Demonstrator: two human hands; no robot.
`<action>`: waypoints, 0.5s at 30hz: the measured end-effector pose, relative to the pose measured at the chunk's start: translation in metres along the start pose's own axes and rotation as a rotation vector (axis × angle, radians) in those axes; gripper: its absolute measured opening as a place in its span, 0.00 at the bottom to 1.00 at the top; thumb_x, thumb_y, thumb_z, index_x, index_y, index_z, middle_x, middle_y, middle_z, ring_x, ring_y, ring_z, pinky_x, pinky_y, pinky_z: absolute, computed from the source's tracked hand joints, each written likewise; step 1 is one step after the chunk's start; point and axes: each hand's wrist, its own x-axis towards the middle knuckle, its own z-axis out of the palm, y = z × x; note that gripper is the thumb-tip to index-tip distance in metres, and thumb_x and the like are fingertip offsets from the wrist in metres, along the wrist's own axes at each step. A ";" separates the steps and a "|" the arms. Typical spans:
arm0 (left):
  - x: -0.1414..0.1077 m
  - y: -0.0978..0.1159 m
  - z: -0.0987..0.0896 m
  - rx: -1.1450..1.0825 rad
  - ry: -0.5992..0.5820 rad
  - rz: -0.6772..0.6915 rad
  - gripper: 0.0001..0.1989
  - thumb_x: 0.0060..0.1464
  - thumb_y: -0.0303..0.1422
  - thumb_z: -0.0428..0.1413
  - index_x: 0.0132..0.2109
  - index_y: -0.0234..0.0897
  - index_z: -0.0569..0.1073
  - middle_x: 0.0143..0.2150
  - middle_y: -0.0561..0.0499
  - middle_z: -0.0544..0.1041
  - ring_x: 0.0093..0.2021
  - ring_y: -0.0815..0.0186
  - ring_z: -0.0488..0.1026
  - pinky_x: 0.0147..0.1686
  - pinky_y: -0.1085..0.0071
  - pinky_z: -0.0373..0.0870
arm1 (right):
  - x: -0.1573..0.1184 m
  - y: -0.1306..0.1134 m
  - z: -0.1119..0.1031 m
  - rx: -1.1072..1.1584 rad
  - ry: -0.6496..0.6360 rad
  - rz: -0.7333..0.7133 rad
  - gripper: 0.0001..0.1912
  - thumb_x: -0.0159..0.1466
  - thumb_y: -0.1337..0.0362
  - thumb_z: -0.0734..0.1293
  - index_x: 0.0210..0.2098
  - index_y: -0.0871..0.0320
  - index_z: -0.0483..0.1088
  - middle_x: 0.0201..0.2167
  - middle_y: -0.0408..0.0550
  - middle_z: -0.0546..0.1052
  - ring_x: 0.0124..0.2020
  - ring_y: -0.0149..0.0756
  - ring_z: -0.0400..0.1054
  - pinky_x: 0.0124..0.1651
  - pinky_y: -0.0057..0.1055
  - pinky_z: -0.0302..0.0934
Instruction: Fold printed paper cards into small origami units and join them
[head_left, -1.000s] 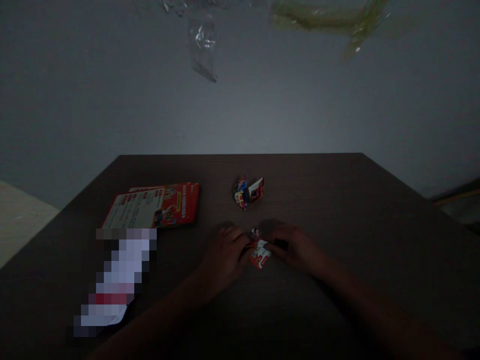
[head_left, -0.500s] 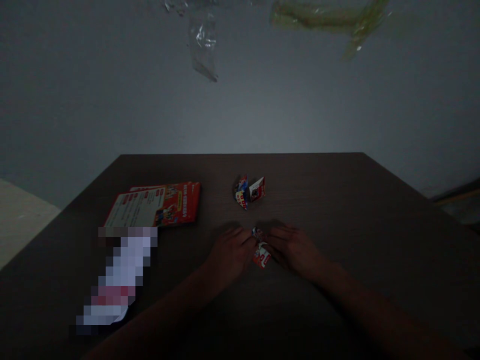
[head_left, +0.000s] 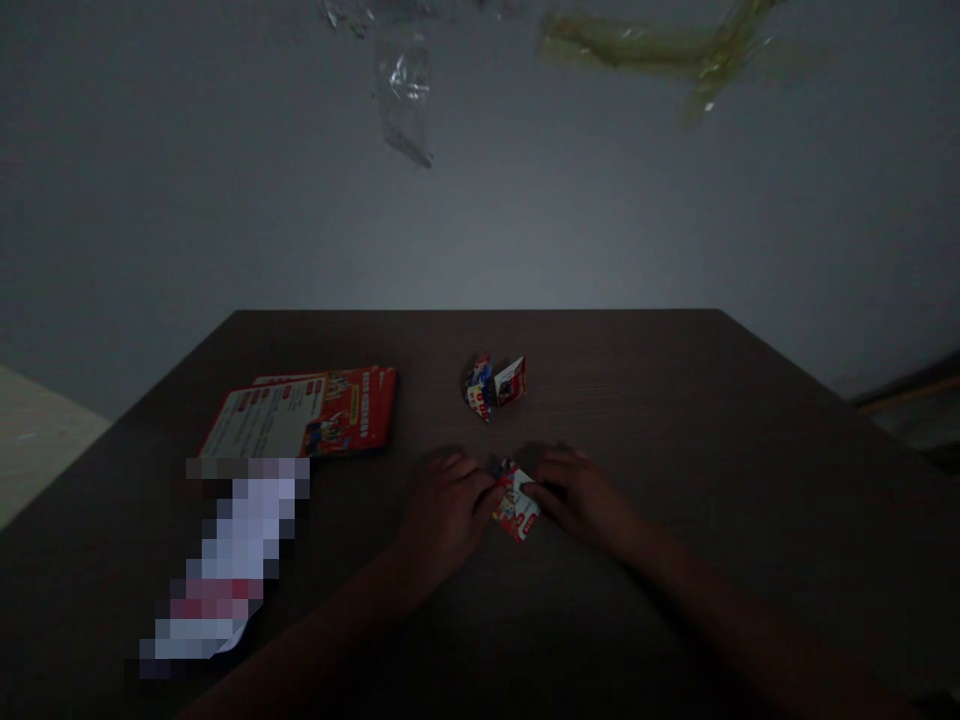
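A small square of folded printed paper [head_left: 517,510], red and white, lies between my hands near the middle of the table. My left hand [head_left: 448,508] pinches its left corner between thumb and fingers. On the right edge, the thumb of my right hand [head_left: 585,498] presses the top of the paper, with the fingers curled beyond it. Just past my hands stands a folded paper piece [head_left: 478,390] in blue, red and yellow. Its white and red flap [head_left: 511,382] sticks up on the right; whether the two are joined I cannot tell.
Red and white printed leaflets [head_left: 358,412] lie stacked on the left of the dark table [head_left: 637,380]. Nearer me is a pixelated, pale, long object [head_left: 244,550]. Behind the table rises a grey wall [head_left: 570,210] with yellowish tape [head_left: 637,45] and clear tape [head_left: 405,85].
My hands have moved slightly apart, and the paper between them now shows more of its surface, lying flatter. The view has shifted a little; the other paper pieces stay in place.
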 end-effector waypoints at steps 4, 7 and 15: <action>-0.002 0.004 -0.002 0.011 0.013 -0.077 0.12 0.61 0.34 0.47 0.35 0.38 0.73 0.35 0.50 0.72 0.39 0.63 0.67 0.40 0.64 0.62 | 0.001 -0.003 0.001 0.002 0.010 0.054 0.12 0.66 0.61 0.60 0.28 0.58 0.66 0.28 0.43 0.72 0.33 0.33 0.66 0.40 0.33 0.51; -0.002 0.007 -0.002 0.036 0.029 -0.117 0.12 0.61 0.35 0.47 0.35 0.38 0.73 0.35 0.50 0.71 0.39 0.62 0.66 0.39 0.64 0.61 | 0.002 -0.005 0.001 -0.028 0.007 0.095 0.12 0.66 0.61 0.59 0.29 0.58 0.67 0.30 0.44 0.72 0.35 0.34 0.66 0.41 0.34 0.51; -0.002 0.010 0.003 0.169 0.054 -0.171 0.12 0.62 0.35 0.45 0.37 0.39 0.72 0.36 0.48 0.69 0.39 0.60 0.65 0.38 0.62 0.58 | 0.004 -0.011 0.003 -0.141 -0.001 0.246 0.15 0.68 0.58 0.56 0.31 0.57 0.69 0.34 0.47 0.72 0.39 0.38 0.65 0.42 0.37 0.50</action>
